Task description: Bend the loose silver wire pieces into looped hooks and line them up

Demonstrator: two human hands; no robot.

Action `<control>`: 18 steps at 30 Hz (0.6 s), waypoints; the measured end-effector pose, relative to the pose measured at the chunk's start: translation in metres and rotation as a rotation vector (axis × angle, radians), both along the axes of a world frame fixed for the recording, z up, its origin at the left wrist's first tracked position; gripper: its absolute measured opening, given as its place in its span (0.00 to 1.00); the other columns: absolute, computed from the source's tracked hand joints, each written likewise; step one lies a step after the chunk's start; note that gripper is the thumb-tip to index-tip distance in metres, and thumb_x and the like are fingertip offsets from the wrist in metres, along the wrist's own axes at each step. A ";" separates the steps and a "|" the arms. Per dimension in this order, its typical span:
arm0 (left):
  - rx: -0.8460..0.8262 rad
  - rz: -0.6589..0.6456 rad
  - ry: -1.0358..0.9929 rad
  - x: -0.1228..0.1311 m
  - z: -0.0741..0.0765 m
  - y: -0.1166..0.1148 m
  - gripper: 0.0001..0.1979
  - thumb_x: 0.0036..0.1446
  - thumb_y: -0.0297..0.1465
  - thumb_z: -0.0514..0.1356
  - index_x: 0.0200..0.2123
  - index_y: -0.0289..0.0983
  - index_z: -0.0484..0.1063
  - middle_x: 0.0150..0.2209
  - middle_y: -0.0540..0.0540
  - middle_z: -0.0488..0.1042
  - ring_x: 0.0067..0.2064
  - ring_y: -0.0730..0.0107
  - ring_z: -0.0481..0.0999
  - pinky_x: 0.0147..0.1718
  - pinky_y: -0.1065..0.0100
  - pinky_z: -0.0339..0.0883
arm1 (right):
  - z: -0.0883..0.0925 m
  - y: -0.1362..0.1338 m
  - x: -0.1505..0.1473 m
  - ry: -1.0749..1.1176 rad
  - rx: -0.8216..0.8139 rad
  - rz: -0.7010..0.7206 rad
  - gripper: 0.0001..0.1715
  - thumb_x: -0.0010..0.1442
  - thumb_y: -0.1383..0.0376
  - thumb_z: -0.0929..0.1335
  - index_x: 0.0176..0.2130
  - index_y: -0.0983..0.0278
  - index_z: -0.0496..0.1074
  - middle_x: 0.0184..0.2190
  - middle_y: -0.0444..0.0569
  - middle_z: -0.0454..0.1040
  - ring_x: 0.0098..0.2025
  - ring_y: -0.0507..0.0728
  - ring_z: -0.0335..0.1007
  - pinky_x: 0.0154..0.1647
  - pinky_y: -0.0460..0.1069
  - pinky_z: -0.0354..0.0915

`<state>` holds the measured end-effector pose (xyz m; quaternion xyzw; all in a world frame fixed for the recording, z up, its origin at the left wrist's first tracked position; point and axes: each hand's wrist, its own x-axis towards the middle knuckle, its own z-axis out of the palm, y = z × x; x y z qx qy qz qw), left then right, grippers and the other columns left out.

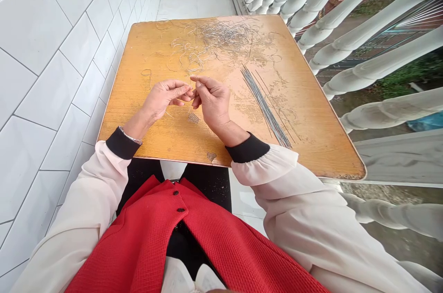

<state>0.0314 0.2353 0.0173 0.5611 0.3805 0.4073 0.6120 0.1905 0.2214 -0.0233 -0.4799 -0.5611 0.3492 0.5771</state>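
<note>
My left hand [165, 97] and my right hand [212, 99] meet above the middle of a worn wooden table [311, 145]. Both hands pinch a thin piece of wire [191, 91] between their fingertips; the wire is barely visible. A tangled heap of bent wires [221, 37] lies at the far side of the table. To the right of my right hand lies a bundle of straight wires [265, 106], running diagonally toward the near edge.
A white tiled wall [51, 76] runs along the left. White balusters of a railing [346, 20] stand to the right. Loose curled wire bits [147, 72] lie scattered on the table. My red vest [180, 242] fills the bottom.
</note>
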 end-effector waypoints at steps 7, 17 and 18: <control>-0.001 0.019 -0.019 0.000 -0.006 0.003 0.11 0.61 0.38 0.68 0.33 0.36 0.78 0.35 0.48 0.83 0.34 0.79 0.81 0.31 0.78 0.68 | -0.004 0.003 0.003 -0.005 0.042 0.043 0.25 0.67 0.45 0.68 0.47 0.61 0.78 0.23 0.43 0.73 0.19 0.48 0.63 0.22 0.45 0.63; 0.137 0.133 0.086 -0.008 0.003 0.005 0.08 0.62 0.36 0.68 0.35 0.38 0.79 0.35 0.49 0.82 0.29 0.82 0.75 0.26 0.79 0.65 | 0.003 -0.001 0.004 -0.119 0.044 0.021 0.20 0.68 0.50 0.68 0.45 0.62 0.79 0.24 0.44 0.73 0.22 0.49 0.62 0.26 0.46 0.63; 0.167 0.156 0.105 -0.008 0.003 0.006 0.07 0.62 0.35 0.67 0.35 0.38 0.79 0.34 0.49 0.82 0.27 0.83 0.74 0.25 0.79 0.64 | 0.003 0.000 0.004 -0.125 0.047 0.024 0.20 0.67 0.50 0.68 0.45 0.63 0.79 0.24 0.44 0.73 0.21 0.49 0.62 0.26 0.47 0.63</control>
